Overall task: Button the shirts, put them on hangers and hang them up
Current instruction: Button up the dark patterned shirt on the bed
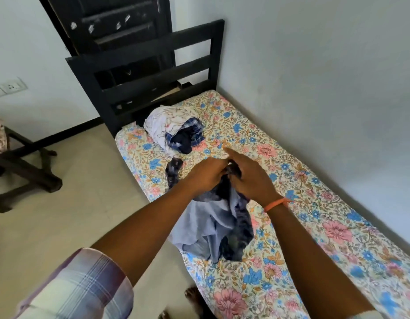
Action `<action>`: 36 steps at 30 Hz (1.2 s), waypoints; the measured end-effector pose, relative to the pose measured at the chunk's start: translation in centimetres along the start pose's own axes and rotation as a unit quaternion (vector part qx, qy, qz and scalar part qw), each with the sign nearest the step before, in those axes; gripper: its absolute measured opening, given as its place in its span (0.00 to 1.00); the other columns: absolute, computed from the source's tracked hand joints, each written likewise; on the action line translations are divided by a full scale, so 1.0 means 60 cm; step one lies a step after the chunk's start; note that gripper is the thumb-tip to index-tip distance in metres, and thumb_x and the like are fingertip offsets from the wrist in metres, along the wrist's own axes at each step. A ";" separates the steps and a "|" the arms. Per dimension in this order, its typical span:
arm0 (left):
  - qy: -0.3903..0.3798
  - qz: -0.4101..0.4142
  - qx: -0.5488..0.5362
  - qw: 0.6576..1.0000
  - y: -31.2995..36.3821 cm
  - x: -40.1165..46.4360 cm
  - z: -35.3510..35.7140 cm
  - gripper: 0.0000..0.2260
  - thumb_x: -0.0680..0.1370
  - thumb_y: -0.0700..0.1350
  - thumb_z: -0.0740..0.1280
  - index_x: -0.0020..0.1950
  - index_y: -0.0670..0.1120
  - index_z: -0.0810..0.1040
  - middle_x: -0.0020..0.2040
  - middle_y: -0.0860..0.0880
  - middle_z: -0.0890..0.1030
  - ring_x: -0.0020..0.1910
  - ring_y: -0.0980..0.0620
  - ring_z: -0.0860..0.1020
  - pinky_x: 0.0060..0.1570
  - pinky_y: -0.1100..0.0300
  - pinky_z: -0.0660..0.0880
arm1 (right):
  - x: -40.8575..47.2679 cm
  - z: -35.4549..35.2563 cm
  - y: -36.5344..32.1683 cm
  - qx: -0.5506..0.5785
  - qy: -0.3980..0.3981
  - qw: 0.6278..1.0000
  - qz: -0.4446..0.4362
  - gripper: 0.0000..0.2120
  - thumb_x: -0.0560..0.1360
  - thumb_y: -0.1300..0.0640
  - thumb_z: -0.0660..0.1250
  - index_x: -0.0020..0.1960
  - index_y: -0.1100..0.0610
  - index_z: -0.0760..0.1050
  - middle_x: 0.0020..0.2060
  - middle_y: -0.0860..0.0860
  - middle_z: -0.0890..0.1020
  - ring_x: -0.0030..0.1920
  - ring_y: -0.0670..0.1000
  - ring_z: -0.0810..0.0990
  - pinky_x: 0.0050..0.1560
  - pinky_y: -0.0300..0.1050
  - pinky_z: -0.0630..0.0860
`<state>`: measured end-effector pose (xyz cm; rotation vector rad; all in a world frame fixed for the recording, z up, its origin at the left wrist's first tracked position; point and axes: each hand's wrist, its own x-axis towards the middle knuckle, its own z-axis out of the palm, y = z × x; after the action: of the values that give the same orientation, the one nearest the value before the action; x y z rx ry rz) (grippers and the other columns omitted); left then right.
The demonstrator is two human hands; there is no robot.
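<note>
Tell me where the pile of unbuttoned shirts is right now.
The shirt pile lies at the head of the bed, just below the black headboard, beyond both hands.

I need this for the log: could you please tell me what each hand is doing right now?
Left hand: closed on the dark blue shirt.
Right hand: pinching the same shirt, index finger extended.

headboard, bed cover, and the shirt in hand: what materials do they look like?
Headboard: dark slatted boards, matte, likely painted or stained wood.
Bed cover: thin woven fabric with a floral print, matte, lightly wrinkled.
Shirt, held by the left hand and right hand: soft, limp cloth, dark outside, paler inside; probably cotton.
</note>
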<state>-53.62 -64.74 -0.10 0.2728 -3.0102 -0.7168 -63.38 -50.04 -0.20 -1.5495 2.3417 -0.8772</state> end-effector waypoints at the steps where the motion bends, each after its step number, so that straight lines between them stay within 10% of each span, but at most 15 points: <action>1: 0.021 -0.001 0.037 0.999 0.007 0.007 -0.006 0.07 0.81 0.42 0.61 0.56 0.42 0.75 0.46 0.38 0.81 0.43 0.37 0.79 0.35 0.50 0.71 | 0.006 0.000 0.000 -0.055 0.035 0.998 -0.004 0.27 0.77 0.61 0.64 0.75 0.53 0.67 0.63 0.57 0.79 0.57 0.60 0.79 0.54 0.52 0.78; 7: 0.056 -0.082 0.097 0.990 0.008 0.011 -0.022 0.12 0.81 0.54 0.63 0.57 0.46 0.72 0.46 0.43 0.81 0.44 0.40 0.79 0.36 0.53 0.70 | 0.022 -0.038 -0.005 -0.066 0.152 0.986 -0.003 0.14 0.78 0.53 0.53 0.56 0.59 0.73 0.33 0.55 0.78 0.28 0.55 0.71 0.29 0.47 0.66; 12: 0.094 -0.210 0.040 0.972 -0.054 -0.053 0.018 0.10 0.81 0.47 0.61 0.42 0.45 0.76 0.39 0.45 0.79 0.40 0.42 0.79 0.33 0.56 0.67 | 0.019 -0.090 0.001 -0.073 0.227 0.971 0.013 0.11 0.76 0.57 0.56 0.49 0.59 0.76 0.36 0.55 0.81 0.33 0.57 0.77 0.34 0.48 0.72; 17: 0.236 -0.235 0.037 0.942 -0.052 -0.088 -0.020 0.13 0.83 0.47 0.56 0.47 0.43 0.76 0.42 0.45 0.78 0.41 0.43 0.76 0.35 0.52 0.71 | 0.020 -0.089 0.016 -0.207 0.193 0.959 0.016 0.08 0.74 0.64 0.64 0.49 0.60 0.81 0.54 0.59 0.82 0.62 0.64 0.78 0.51 0.55 0.78; 21: 0.270 -0.243 0.048 0.930 -0.003 -0.118 -0.067 0.13 0.85 0.52 0.52 0.52 0.44 0.69 0.44 0.44 0.77 0.39 0.40 0.76 0.39 0.45 0.74 | -0.003 -0.075 0.004 -0.284 0.224 0.929 0.074 0.13 0.67 0.68 0.66 0.47 0.57 0.82 0.45 0.58 0.76 0.44 0.62 0.75 0.39 0.49 0.67; 28: -0.037 -0.289 0.048 0.955 0.052 -0.173 -0.112 0.28 0.70 0.67 0.70 0.36 0.43 0.69 0.33 0.46 0.72 0.32 0.48 0.72 0.32 0.57 0.65 | -0.081 -0.111 -0.034 -0.203 0.217 0.935 0.191 0.10 0.80 0.61 0.59 0.60 0.63 0.69 0.44 0.63 0.80 0.41 0.66 0.79 0.35 0.51 0.70; 32: -0.311 -0.261 -0.251 0.879 0.090 -0.175 -0.153 0.23 0.71 0.57 0.75 0.51 0.37 0.82 0.50 0.39 0.83 0.47 0.40 0.82 0.49 0.50 0.78 | -0.077 -0.155 -0.036 -0.126 0.147 0.949 0.247 0.16 0.79 0.52 0.57 0.49 0.66 0.74 0.43 0.64 0.82 0.40 0.66 0.81 0.37 0.49 0.74; 36: -0.070 -0.196 -0.647 0.734 0.077 -0.115 -0.164 0.10 0.78 0.46 0.67 0.52 0.40 0.78 0.49 0.40 0.81 0.44 0.46 0.80 0.50 0.51 0.79 | 0.007 -0.219 -0.022 0.094 0.052 0.930 0.352 0.16 0.76 0.60 0.60 0.34 0.68 0.75 0.22 0.59 0.78 0.19 0.54 0.78 0.20 0.37 0.72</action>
<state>-46.85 -63.84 10.80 0.7320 -1.7639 -2.6029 -68.70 -45.99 11.17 -0.5117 2.5035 -0.9558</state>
